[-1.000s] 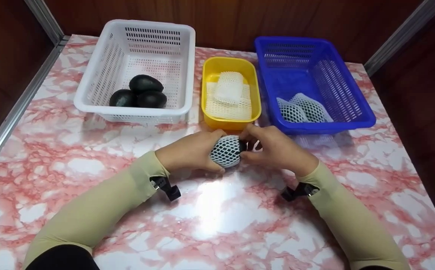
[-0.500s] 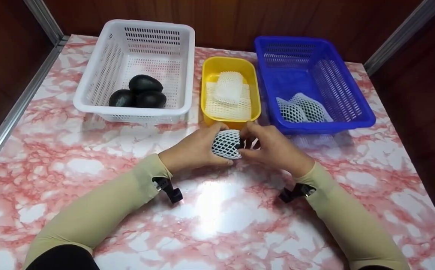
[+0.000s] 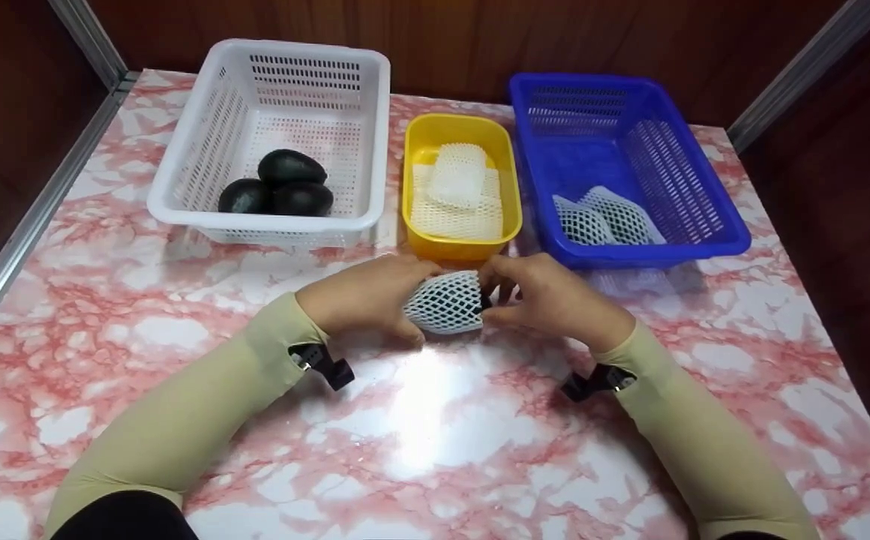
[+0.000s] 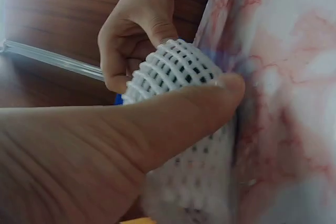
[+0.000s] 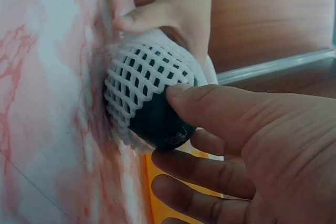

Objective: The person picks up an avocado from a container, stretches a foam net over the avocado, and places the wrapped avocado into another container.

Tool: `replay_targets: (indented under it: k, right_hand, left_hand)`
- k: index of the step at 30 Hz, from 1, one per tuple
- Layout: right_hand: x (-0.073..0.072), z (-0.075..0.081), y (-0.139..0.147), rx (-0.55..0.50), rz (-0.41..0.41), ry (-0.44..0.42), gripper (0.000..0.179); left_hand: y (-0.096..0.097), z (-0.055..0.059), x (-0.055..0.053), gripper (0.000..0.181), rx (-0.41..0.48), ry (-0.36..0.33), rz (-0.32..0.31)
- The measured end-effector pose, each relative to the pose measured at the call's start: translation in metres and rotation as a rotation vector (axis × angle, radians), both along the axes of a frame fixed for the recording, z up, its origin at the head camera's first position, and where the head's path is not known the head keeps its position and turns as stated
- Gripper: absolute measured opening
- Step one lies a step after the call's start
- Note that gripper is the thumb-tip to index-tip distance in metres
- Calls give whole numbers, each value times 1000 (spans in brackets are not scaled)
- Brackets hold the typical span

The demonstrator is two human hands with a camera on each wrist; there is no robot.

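Note:
A dark avocado (image 5: 157, 121) sits inside a white foam net sleeve (image 3: 446, 304) in front of the yellow tub. Its bare dark end pokes out of the sleeve's right-hand opening, plain in the right wrist view. My left hand (image 3: 364, 296) grips the left part of the sleeve, the thumb (image 4: 184, 114) lying along the mesh. At the other end my right hand (image 3: 551, 300) holds the avocado's bare end and the sleeve's edge, with the thumb (image 5: 197, 98) on the net's rim. The avocado's far side is hidden by the net and fingers.
A white basket (image 3: 270, 219) at the back left holds three bare avocados (image 3: 292, 168). Flat foam nets (image 3: 457, 176) lie in the yellow tub (image 3: 465, 247). In the blue basket (image 3: 652, 253) at the right are netted avocados (image 3: 619, 216).
My left hand has slid left along the sleeve, and more of the net shows between the hands. Both hands rose slightly toward the tub, then came back. The baskets have not moved.

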State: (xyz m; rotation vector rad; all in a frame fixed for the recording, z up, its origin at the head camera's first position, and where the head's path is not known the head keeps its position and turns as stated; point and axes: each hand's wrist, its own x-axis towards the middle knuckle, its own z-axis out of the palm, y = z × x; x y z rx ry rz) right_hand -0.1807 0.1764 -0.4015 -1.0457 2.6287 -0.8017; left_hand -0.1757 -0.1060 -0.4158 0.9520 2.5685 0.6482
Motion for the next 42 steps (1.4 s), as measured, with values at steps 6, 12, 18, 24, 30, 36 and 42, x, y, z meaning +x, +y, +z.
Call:
replay_targets:
  k: [6, 12, 18, 24, 30, 36, 42]
  right_hand:
    - [1, -2, -3, -42, -4, 32, 31]
    - [0, -1, -4, -44, 8, 65, 29]
    - [1, 6, -2, -37, -7, 81, 17]
    - [7, -3, -8, -183, 34, 144, 53]
    - [10, -19, -19, -110, 170, 172, 95]
    - [8, -19, -18, -45, 149, 133, 87]
    - [6, -16, -11, -10, 116, 89, 88]
  left_hand:
    - [3, -9, 1, 70, 138, -19, -31]
    - [6, -11, 1, 76, 207, -49, -48]
    - [8, -13, 2, 75, 216, -71, -23]
    - [10, -12, 3, 80, 191, -55, -37]
    - [3, -6, -1, 94, 99, -36, -48]
    - [-7, 1, -3, 99, 39, -79, -20]
    - [-9, 2, -3, 96, 54, -97, -11]
